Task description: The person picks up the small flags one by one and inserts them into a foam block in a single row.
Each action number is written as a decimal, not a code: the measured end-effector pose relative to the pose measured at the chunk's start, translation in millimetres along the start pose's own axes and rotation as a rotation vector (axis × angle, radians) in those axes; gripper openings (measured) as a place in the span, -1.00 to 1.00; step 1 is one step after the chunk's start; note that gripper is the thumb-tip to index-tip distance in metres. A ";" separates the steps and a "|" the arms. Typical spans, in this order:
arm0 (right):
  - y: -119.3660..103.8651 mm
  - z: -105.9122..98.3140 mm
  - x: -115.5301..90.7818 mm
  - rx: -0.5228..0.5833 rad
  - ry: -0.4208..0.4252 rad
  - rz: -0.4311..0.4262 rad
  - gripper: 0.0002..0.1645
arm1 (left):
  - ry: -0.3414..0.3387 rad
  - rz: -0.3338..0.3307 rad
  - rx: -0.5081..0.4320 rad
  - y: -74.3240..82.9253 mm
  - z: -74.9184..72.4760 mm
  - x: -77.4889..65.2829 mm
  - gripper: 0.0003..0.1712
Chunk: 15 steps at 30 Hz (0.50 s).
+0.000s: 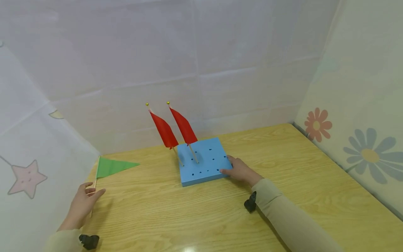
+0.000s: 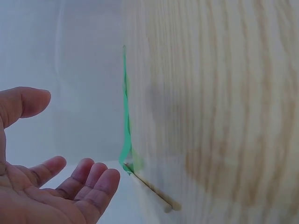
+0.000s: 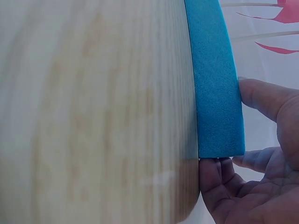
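Observation:
A green pennant flag (image 1: 113,167) on a thin stick lies at the table's left side. My left hand (image 1: 82,203) hovers over its stick, fingers spread and apart from it; the left wrist view shows the palm with nothing in it. A blue foam block (image 1: 206,164) with several small holes lies flat near the table's middle. Two red flags (image 1: 164,130) stand tilted in its left part, their sticks in holes. At the block's right front corner my right hand (image 1: 240,170) grips it, thumb on the upper edge and fingers against the side (image 3: 222,93).
The wooden table (image 1: 151,210) meets a white cloth wall (image 1: 220,70) at the back. Side walls carry a pink star (image 1: 28,178) on the left and printed flowers (image 1: 369,155) on the right. Each wrist bears a small black device (image 1: 251,202).

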State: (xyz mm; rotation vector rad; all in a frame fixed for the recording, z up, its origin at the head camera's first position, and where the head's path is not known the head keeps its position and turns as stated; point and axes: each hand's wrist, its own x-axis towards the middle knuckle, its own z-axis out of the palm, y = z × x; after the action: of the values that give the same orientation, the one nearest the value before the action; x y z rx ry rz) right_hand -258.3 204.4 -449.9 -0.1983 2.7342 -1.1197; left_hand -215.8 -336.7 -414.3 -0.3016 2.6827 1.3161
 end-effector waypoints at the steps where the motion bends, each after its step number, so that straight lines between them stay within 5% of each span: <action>1: -0.7 -0.7 -0.1 0.001 0.002 -0.001 -0.01 | -0.003 -0.005 -0.005 -1.1 -0.8 0.6 0.05; 15: -1.4 -2.2 0.0 0.004 0.008 0.011 -0.01 | 0.028 -0.072 -0.032 -18.7 -5.3 3.2 0.02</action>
State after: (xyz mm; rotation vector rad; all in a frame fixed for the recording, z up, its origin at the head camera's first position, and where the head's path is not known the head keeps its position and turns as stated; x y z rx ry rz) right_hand -258.7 204.9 -447.4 -0.1784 2.7367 -1.1250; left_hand -214.6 -352.4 -426.1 -0.4193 2.6482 1.3450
